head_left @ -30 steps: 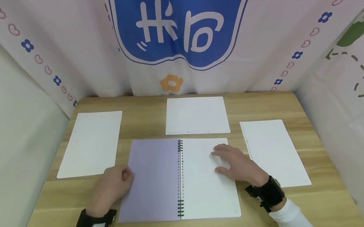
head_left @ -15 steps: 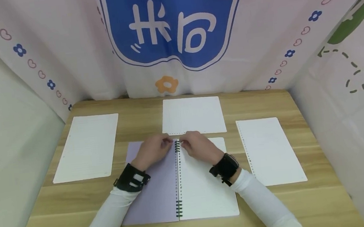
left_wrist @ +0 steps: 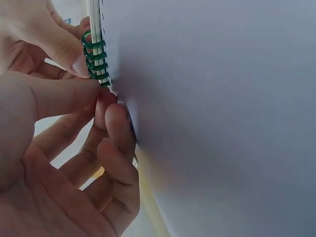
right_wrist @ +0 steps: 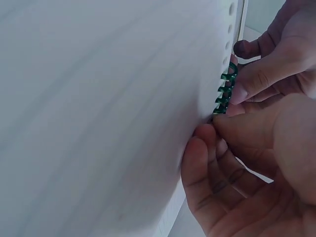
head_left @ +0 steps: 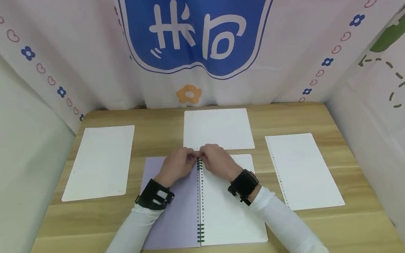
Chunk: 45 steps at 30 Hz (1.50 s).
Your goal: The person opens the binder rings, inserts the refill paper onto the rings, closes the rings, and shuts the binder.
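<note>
Grip of each hand is a pinch: left hand (head_left: pixel 177 164) and right hand (head_left: pixel 219 161) meet at the far end of the spine, thumb and finger of each clamped on the top rings (left_wrist: pixel 96 59). Those rings belong to a notebook (head_left: pixel 229 217) lying open at the near middle of the desk (head_left: pixel 366 233), its purple cover (head_left: pixel 173 221) on the left, a white page (right_wrist: pixel 108 98) on the right. Its spine, the long axis, points away from the person, leaning slightly right at the far end. Lower rings (head_left: pixel 200 232) bind the near end.

From the head, the hands cover part of the top rings; the left wrist view shows green loops round a stack of page edges, and the right wrist view shows round holes in the page.

Around the notebook lie a left sheet (head_left: pixel 98 163), a far sheet (head_left: pixel 217 127) set crosswise just beyond it, and a right sheet (head_left: pixel 303 169) with holes along its left edge. Behind the desk hangs a cloth (head_left: pixel 305 14).
</note>
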Motion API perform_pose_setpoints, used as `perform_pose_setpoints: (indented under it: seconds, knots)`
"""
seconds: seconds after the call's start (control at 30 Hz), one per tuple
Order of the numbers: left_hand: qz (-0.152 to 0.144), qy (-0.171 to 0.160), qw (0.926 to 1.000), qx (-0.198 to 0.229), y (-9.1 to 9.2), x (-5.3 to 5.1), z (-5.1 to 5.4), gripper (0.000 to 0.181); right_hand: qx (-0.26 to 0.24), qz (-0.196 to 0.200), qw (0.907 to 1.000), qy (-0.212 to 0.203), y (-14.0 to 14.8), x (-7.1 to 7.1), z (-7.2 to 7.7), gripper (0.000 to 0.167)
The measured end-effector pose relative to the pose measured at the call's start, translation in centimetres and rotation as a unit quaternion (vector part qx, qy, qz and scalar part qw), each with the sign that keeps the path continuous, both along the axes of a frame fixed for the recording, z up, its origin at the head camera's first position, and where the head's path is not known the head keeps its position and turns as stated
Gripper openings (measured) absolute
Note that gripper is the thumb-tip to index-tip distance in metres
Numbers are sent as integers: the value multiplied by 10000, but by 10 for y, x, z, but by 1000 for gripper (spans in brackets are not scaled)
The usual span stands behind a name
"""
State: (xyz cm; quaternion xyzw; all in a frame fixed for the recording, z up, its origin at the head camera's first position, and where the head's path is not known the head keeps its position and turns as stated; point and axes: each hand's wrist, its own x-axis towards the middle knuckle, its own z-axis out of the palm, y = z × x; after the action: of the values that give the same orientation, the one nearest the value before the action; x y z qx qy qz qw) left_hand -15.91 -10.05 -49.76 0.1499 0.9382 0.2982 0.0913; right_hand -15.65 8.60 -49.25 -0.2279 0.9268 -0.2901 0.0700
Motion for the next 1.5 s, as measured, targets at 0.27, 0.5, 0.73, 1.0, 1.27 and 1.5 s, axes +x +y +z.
perform_pose_setpoints:
  seconds: [0.27,0.5,0.73,1.0,1.27,1.5]
  knots:
    - [-138,-80,9998,-122,1,1,1,17,160,-67,9997,-172,-1,2,-2,16]
    - [-102,-70,9999,5,-1,-3,2,17,75,43,9998,-204,-2,-1,1,20]
    - [-182,-166,9996,113,-3,4,7,9,13,159,9999,60,6,4,4,14]
    - [-329,-164,9993,-73,-1,19,10,6,-184,321,9993,51,8,21,2,6]
    - [-373,235,9986,-301,1,20,10,8,-178,334,9993,-51,9,23,2,5]
    - [-346,533,9971,-420,-3,23,9,7,-333,477,9981,-199,9,23,1,3]
